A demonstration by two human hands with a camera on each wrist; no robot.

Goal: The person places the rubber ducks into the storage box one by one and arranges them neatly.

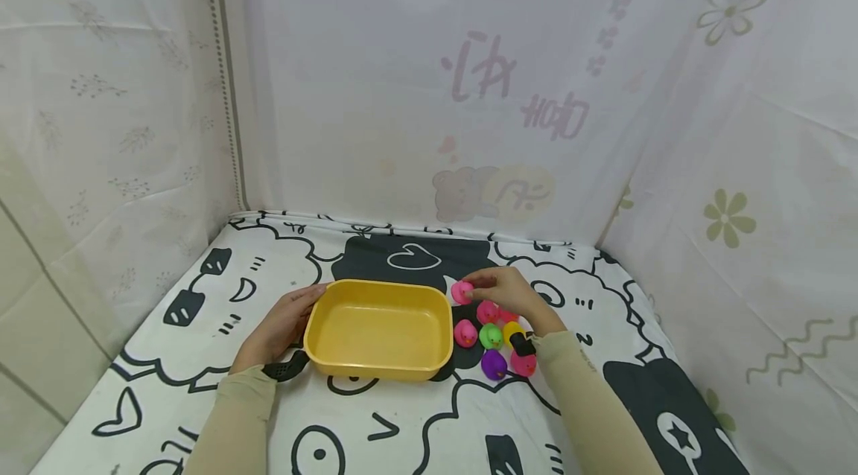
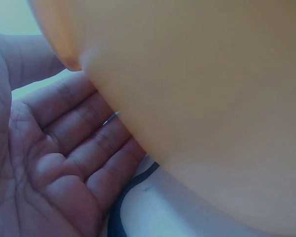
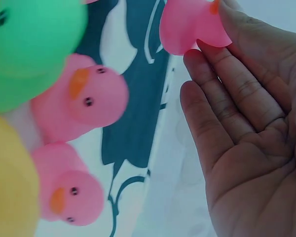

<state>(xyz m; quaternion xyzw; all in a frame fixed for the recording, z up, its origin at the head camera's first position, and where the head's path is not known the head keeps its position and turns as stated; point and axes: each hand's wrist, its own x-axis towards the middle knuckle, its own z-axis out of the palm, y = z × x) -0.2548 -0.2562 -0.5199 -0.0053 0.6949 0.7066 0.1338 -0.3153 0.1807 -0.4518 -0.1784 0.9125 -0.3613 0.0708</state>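
Note:
A yellow plastic basin (image 1: 378,326) stands on the patterned cloth. My left hand (image 1: 288,319) holds its left end; in the left wrist view the thumb is by the rim and the fingers (image 2: 84,118) lie against the outer wall, their tips hidden. To the right of the basin, my right hand (image 1: 506,292) pinches a pink rubber duck (image 1: 461,292) between thumb and fingers. The same duck (image 3: 190,24) shows at the top of the right wrist view, partly cut off. No ducks are visible inside the basin.
Several rubber ducks cluster right of the basin: a pink duck (image 1: 465,333), a green duck (image 1: 491,336), a purple duck (image 1: 494,365) and a yellow duck (image 1: 512,332) partly behind the right wrist strap. A white curtain (image 1: 402,88) hangs behind the cloth.

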